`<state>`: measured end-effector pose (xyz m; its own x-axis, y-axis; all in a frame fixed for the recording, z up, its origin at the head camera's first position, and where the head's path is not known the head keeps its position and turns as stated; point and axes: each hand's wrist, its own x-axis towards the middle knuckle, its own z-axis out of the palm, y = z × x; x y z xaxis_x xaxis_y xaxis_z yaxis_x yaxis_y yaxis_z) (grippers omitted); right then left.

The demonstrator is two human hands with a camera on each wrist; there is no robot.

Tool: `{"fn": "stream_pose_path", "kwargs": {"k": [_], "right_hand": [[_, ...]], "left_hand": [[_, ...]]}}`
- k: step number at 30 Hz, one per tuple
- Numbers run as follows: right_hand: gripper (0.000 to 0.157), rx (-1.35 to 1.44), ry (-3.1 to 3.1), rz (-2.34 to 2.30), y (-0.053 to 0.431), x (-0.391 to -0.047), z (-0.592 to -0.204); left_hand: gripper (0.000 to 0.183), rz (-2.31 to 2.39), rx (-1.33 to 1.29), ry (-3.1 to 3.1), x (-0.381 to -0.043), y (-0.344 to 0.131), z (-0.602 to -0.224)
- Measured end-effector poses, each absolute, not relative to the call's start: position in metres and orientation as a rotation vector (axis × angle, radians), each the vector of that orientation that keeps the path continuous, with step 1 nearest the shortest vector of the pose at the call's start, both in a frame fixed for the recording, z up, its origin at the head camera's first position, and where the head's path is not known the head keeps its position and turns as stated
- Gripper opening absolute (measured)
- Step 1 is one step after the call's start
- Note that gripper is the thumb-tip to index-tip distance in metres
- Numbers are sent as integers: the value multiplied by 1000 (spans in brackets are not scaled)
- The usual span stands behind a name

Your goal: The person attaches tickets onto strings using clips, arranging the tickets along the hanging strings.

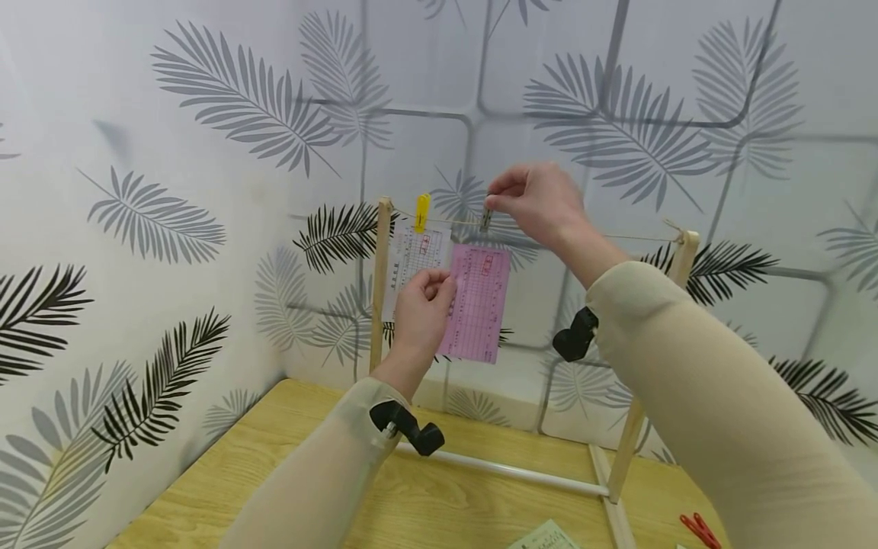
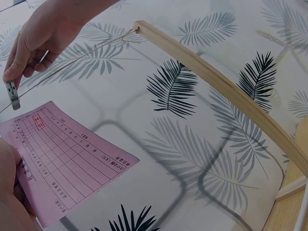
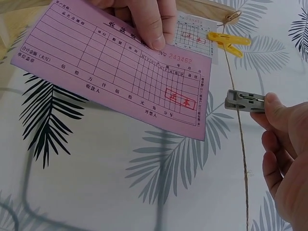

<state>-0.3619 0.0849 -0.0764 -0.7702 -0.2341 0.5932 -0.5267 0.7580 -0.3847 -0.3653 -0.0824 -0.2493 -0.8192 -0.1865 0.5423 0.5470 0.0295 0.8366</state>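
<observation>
My left hand (image 1: pixel 421 313) pinches a pink printed receipt slip (image 1: pixel 480 305) by its left edge, holding it below a thin string (image 3: pixel 243 154). The slip carries a red stamp and a red number. Above it, my right hand (image 1: pixel 542 202) grips a grey clothespin (image 3: pixel 245 100) between thumb and finger. The pin's tip overlaps the string in the right wrist view; whether it clamps the string I cannot tell. A gap separates the pin from the pink slip. To the left, a yellow clothespin (image 1: pixel 421 213) holds a white receipt slip (image 1: pixel 411 255) on the string.
The string runs between two wooden posts, a left post (image 1: pixel 379 290) and a right post (image 1: pixel 634 427). A white rod (image 1: pixel 507 467) joins them low down. A red clothespin (image 1: pixel 700 530) and a pale green paper (image 1: pixel 549 537) lie on the wooden table (image 1: pixel 261 457), before a leaf-patterned wall.
</observation>
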Motion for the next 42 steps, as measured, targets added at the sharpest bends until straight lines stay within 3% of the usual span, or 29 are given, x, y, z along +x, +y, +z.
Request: {"fn": "stream_pose_path", "kwargs": {"k": [25,42], "right_hand": [[21,674,-2488,715,84,-366,-85],[33,730,-2557,725,85,-367,-87]], "left_hand": [[14,-1869,-401,-1739,-364,-83,-241],[14,-1877,-396,-1745,-365,-83,-241]]}}
